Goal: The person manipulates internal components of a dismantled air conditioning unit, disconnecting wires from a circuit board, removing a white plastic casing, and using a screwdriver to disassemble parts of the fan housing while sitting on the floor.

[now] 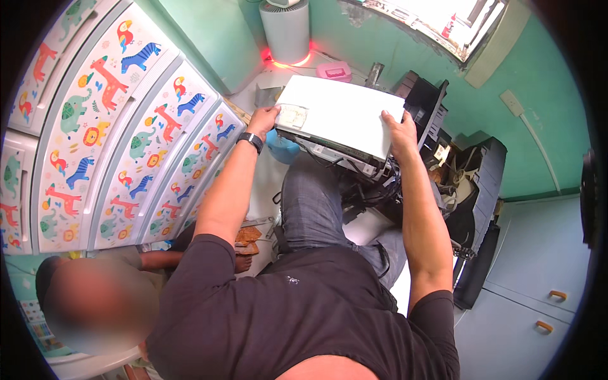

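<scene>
A white, flat-topped box-shaped device point(345, 107) is held out in front of me above my knees. Dark cables point(364, 168) hang along its near side, and a pale label or slip point(293, 116) shows near its left end. My left hand point(265, 121), with a dark watch on the wrist, is closed on the left edge. At the right end my right hand point(401, 132) grips the device, thumb on the top face and the other fingers mostly hidden. What supports the device from below, if anything, cannot be made out.
White drawers point(136, 136) with colourful animal prints line the left. A grey cylindrical appliance point(286, 35) glowing red and a pink box point(334, 71) stand behind. Black cases point(481, 183) and a pale blue cabinet point(538, 253) are on the right. Another person point(95, 297) is close at lower left.
</scene>
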Demonstrator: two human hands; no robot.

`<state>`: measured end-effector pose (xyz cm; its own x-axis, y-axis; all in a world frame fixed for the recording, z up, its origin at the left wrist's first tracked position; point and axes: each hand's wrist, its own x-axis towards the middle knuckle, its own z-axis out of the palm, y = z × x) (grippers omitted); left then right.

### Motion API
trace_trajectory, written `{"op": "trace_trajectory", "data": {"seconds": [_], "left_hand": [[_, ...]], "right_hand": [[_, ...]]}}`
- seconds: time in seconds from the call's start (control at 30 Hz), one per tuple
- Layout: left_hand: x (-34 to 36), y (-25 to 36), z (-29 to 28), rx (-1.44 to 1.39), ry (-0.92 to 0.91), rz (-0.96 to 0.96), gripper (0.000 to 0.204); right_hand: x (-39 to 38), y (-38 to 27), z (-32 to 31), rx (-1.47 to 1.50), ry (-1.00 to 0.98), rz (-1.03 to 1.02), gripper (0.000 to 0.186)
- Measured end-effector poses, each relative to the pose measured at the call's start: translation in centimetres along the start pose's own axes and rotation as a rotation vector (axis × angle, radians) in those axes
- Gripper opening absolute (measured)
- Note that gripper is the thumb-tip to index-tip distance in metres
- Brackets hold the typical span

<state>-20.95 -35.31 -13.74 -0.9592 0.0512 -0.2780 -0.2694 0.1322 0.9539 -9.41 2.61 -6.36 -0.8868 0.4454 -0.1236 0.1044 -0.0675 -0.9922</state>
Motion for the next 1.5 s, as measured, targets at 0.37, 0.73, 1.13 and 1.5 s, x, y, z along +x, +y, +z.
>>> {"op": "trace_trajectory", "data": {"seconds": [0.37, 0.73, 1.13, 1.5], "left_hand": [[-0.3, -2.3, 1.4, 0.024, 0.005, -0.067, 0.044], [-1.5, -1.1, 2.4, 0.504, 0.047, 0.127, 0.047], [-1.9, 0.4, 1.8, 0.44, 0.011, 0.091, 0.047], [3.4, -1.3, 0.2, -0.109, -0.364, -0.352, 0.055]], "right_hand": [[-0.7, 2.7, -1.4, -0.507, 0.127, 0.018, 0.059], [-2.2, -0.6, -3.5, -0.797, -0.072, 0.057, 0.053], [-1.6, -0.4, -3.1, -1.0, -0.069, 0.015, 0.061], [-1.1, -1.4, -3.2, -1.015, -0.136, 0.118, 0.06]]}}
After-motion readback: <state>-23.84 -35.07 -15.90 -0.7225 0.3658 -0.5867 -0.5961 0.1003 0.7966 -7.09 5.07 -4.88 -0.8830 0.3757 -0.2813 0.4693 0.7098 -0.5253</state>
